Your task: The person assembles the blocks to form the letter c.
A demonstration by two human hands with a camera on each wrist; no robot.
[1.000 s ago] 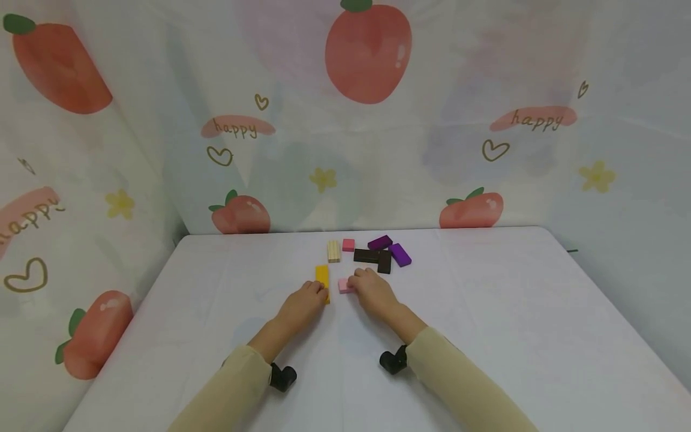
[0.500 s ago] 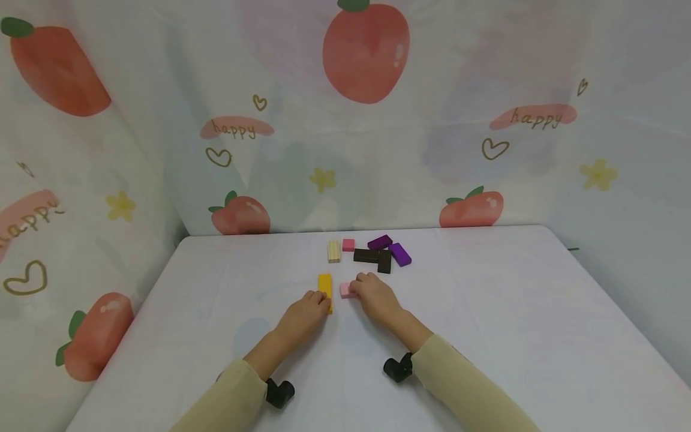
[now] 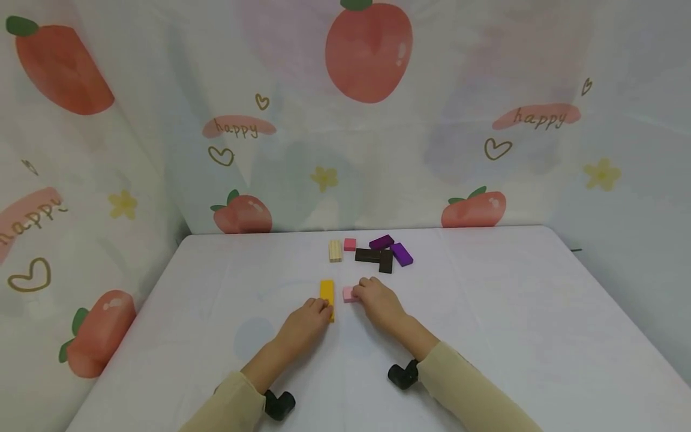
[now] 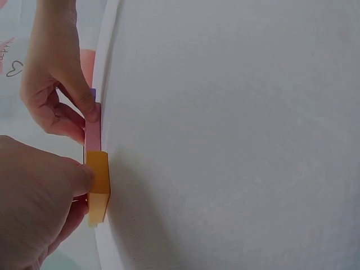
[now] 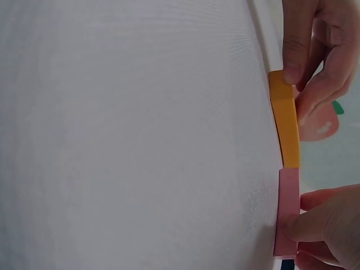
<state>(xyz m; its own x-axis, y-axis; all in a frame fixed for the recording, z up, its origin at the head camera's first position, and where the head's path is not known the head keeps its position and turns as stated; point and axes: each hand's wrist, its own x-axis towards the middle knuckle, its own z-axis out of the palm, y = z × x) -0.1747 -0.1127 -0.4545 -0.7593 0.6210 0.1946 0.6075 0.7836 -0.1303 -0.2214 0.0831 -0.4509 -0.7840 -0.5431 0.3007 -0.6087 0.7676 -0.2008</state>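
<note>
In the head view my left hand [image 3: 305, 324] grips the near part of a yellow block [image 3: 327, 290], which lies lengthwise away from me on the table. Its thumb presses the block's near end in the left wrist view. To the right, my right hand [image 3: 379, 303] pinches a light pink block [image 3: 348, 294], its thumb [image 5: 306, 226] lying on the side that faces the right wrist camera. A small gap parts the two blocks in the head view. My right hand's fingers hide the right part of the pink block.
Farther back on the white table [image 3: 486, 336] lie a cream block [image 3: 335, 251], a small red-pink block [image 3: 349, 244], two black blocks [image 3: 367, 255] and two purple blocks [image 3: 402, 254]. A patterned cloth [image 3: 378, 168] hangs behind the table's far edge.
Both hands have drawn back towards me, sliding the yellow block and the pink block nearer and slightly right. The blocks at the back have stayed in place.
</note>
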